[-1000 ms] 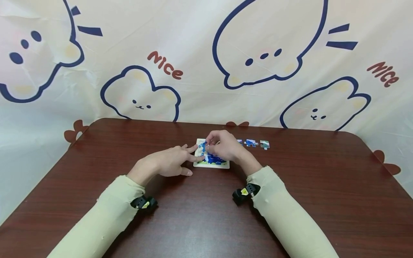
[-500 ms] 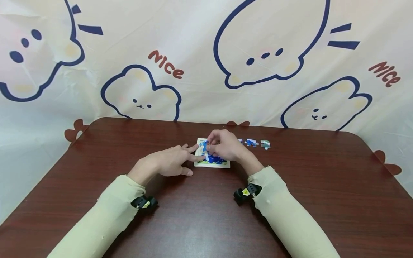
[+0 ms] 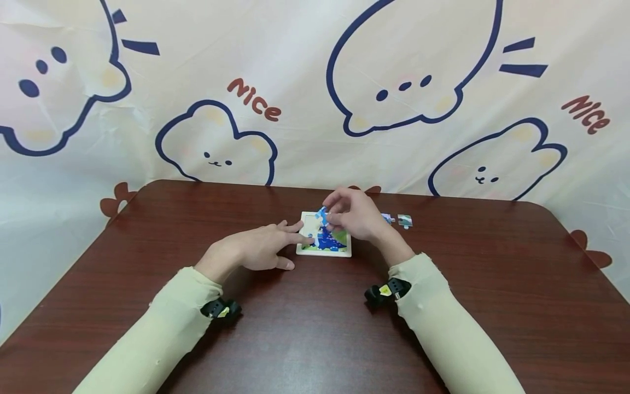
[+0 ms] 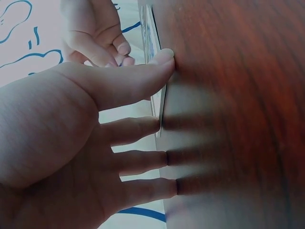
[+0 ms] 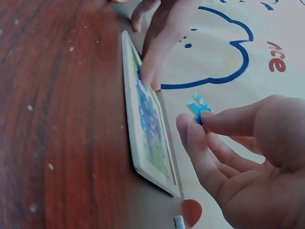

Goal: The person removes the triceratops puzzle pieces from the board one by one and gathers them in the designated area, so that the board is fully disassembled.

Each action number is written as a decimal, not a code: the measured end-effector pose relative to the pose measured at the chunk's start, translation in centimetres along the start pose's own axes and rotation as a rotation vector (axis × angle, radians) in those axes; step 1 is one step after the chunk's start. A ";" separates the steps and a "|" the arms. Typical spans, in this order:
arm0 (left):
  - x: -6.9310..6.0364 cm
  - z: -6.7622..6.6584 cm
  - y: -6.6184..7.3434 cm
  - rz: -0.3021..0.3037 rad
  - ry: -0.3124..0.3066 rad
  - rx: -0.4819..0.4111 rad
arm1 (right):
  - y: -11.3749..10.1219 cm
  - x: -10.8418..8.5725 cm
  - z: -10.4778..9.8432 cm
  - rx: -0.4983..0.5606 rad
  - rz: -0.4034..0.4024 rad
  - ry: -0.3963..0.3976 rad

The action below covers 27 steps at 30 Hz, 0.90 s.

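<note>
A small jigsaw puzzle board (image 3: pixel 324 253) with a pale frame and a blue and green picture lies flat on the table. My right hand (image 3: pixel 358 215) is over its far right part and pinches a blue puzzle piece (image 3: pixel 322 215) between thumb and fingertips. In the right wrist view that puzzle piece (image 5: pixel 200 109) is held up apart from the board. My left hand (image 3: pixel 261 244) lies at the board's left side with fingers spread, and a fingertip touches the picture. At the board's upper left a bare pale patch shows.
To the right of the board lie loose puzzle pieces (image 3: pixel 405 221), some partly hidden behind my right hand. The brown wooden table (image 3: pixel 315 328) reaches back to a white cloth (image 3: pixel 305 54) printed with cartoon figures.
My right hand has lifted the blue puzzle piece off the board's upper left and moved right, uncovering a pale patch. The left hand has stayed in place.
</note>
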<state>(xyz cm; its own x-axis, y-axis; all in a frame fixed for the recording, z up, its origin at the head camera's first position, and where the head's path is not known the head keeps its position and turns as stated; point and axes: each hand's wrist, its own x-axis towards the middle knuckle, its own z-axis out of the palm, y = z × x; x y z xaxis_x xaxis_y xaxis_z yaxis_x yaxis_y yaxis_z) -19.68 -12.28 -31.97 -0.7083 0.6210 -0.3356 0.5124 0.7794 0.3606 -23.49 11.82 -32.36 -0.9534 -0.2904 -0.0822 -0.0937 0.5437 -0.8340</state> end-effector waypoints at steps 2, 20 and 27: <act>0.0 0.0 0.0 -0.001 -0.003 0.001 | 0.0 -0.1 -0.4 -0.007 -0.003 0.011; 0.0 0.0 0.2 -0.011 -0.028 0.017 | 0.3 -0.7 -2.6 -0.067 0.060 0.056; -0.1 0.1 0.2 0.000 -0.018 0.027 | 0.5 -1.1 -3.5 -0.042 0.084 0.066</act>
<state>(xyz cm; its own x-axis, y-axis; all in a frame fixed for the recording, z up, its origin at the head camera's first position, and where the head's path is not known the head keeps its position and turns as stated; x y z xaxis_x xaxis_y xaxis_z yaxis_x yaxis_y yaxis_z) -19.47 -12.18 -31.93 -0.6994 0.6223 -0.3515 0.5258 0.7811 0.3368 -23.53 15.19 -30.78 -0.9751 -0.1906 -0.1136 -0.0233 0.5971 -0.8018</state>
